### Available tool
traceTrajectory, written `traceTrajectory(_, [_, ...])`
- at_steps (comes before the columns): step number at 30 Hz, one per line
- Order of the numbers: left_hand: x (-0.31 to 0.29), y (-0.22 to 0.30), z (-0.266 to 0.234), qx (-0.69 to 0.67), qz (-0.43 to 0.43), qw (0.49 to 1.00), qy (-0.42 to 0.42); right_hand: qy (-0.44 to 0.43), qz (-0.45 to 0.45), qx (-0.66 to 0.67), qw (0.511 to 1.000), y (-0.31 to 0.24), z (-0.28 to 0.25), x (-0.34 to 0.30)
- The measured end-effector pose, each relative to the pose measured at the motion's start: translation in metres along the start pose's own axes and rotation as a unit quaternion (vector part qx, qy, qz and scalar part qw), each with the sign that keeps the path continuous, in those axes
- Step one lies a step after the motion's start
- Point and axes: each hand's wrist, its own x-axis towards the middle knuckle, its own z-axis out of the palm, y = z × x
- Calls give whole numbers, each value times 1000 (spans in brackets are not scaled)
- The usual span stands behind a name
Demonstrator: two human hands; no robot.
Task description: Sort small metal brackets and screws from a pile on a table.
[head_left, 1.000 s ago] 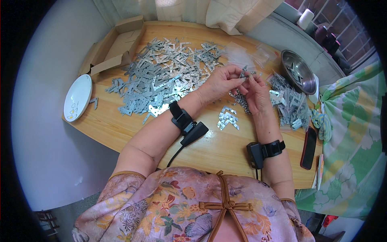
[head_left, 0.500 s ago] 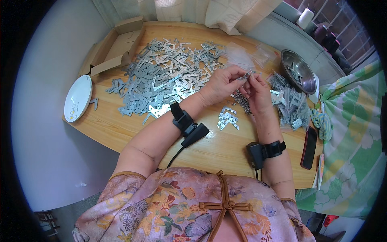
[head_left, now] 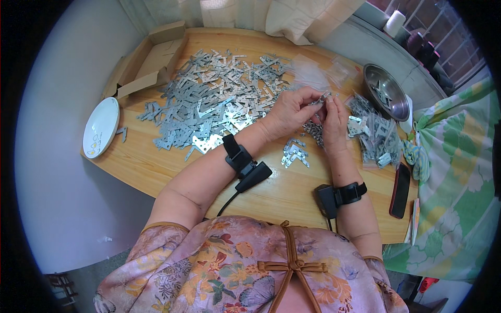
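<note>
My left hand (head_left: 293,110) is closed, thumb and fingers pinching a small silvery metal bracket (head_left: 324,97), which is largely covered by the fingers. At its right end my right hand (head_left: 335,124) meets it, fingertips pressed together on the same piece. Below the hands lies a small group of L-shaped corner brackets (head_left: 295,154) with screws on them. Partly hidden behind my hands is a pile of small screws (head_left: 314,133). A large heap of loose corner brackets (head_left: 209,99) spreads over the table left of my hands.
A white plate (head_left: 101,128) and an open cardboard box (head_left: 151,57) stand at the left. To the right are filled plastic bags (head_left: 378,138), a metal bowl (head_left: 401,108), a phone (head_left: 400,192) and a green-white cloth (head_left: 454,182). Clear bags (head_left: 309,73) lie at the back.
Both hands have shifted slightly. My right hand has turned and its fingers have drawn closer together against the bracket. The brackets on the table have not moved.
</note>
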Motion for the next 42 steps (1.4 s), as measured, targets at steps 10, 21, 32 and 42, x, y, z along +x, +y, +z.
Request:
traceTrajectory(10, [0, 5, 0, -49, -38, 998, 22, -28, 48, 69, 996, -6, 1, -1])
traceTrajectory(21, [1, 1, -6, 16, -70, 997, 15, -54, 53, 45, 996, 0, -3, 2])
traceTrajectory(32, [0, -7, -10, 20, -111, 994, 4, -28, -73, -228, 971, 7, -6, 4])
traceTrajectory(42, [0, -5, -10, -4, -123, 992, -6, -16, -76, -274, 959, 8, -7, 5])
